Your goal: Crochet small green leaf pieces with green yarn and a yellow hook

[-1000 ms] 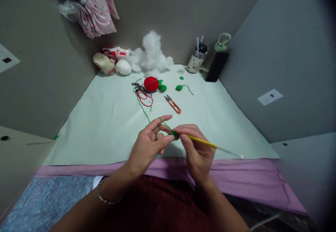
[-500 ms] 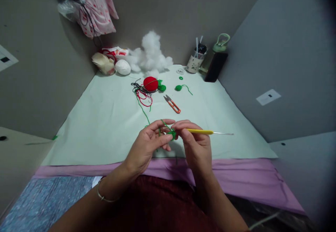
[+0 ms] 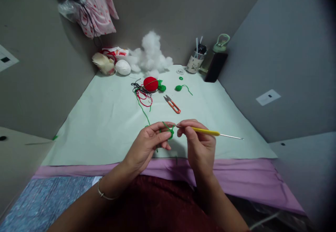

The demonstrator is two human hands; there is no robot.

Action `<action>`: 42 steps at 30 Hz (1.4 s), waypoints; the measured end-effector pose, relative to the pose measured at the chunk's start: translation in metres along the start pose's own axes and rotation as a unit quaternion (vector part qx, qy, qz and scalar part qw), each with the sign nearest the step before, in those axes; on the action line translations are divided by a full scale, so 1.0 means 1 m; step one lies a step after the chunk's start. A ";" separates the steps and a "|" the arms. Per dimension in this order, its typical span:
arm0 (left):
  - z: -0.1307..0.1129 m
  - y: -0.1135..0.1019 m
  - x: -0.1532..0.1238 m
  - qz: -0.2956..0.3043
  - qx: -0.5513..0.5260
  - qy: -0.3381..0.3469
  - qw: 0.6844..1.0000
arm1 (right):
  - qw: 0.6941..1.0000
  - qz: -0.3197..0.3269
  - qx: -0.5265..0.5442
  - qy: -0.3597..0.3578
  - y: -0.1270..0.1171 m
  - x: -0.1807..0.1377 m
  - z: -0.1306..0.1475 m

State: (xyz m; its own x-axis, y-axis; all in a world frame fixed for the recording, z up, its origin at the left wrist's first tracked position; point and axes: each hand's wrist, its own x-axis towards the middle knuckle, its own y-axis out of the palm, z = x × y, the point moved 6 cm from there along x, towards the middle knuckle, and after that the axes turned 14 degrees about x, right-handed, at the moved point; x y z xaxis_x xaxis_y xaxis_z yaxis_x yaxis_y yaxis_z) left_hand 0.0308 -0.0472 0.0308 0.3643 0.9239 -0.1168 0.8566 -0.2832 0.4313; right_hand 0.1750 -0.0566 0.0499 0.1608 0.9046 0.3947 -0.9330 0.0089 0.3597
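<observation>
My left hand [image 3: 147, 146] pinches a small green crochet piece [image 3: 171, 132] between thumb and fingers, with green yarn [image 3: 143, 110] looped over the forefinger and trailing away across the table. My right hand [image 3: 197, 144] is closed on a yellow-handled crochet hook [image 3: 207, 131]; its metal tip reaches into the green piece and its other end points right. Both hands hover just above the near part of the pale green mat [image 3: 105, 120].
Farther back lie orange thread snips [image 3: 172, 104], a red crocheted ball [image 3: 150, 83] with green bits, tangled red and black threads [image 3: 141, 92] and a small green piece with a tail [image 3: 179, 88]. White stuffing [image 3: 152, 55], a cup of tools [image 3: 195, 62] and a dark bottle [image 3: 216, 63] stand along the back wall.
The hook has drawn slightly to the right and levelled, its tip now showing beside the green piece. My left fingers have curled closer around the piece.
</observation>
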 end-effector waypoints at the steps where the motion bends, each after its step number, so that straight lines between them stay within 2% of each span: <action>1: 0.001 -0.001 0.000 0.000 -0.012 -0.009 1.000 | 1.000 -0.005 -0.004 -0.004 -0.001 0.000 0.001; 7: 0.005 -0.005 0.001 -0.019 -0.063 -0.038 0.997 | 0.999 -0.029 0.012 -0.024 -0.009 0.000 0.009; 12: 0.003 -0.003 0.001 -0.018 -0.066 -0.037 0.997 | 0.999 0.011 0.002 -0.035 -0.001 -0.001 0.012; 19: 0.004 -0.003 0.001 -0.017 -0.060 -0.037 0.997 | 0.998 0.015 -0.028 -0.045 0.002 -0.002 0.013; 24: 0.003 -0.002 -0.001 -0.012 -0.047 -0.030 0.998 | 0.996 0.024 -0.060 -0.059 0.004 -0.003 0.016; 35: 0.003 0.000 -0.002 -0.001 0.005 -0.004 1.000 | 0.995 0.077 -0.049 -0.036 0.012 -0.007 0.008; 42: 0.000 -0.002 -0.002 -0.036 0.035 0.018 0.999 | 0.997 0.055 -0.039 -0.031 0.009 -0.006 0.004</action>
State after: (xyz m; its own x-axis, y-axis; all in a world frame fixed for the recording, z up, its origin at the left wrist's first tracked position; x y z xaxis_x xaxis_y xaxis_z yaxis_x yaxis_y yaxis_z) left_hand 0.0282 -0.0487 0.0303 0.2888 0.9509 -0.1115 0.9036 -0.2322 0.3599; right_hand 0.1671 -0.0639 0.0544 0.0741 0.8735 0.4811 -0.9680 -0.0530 0.2453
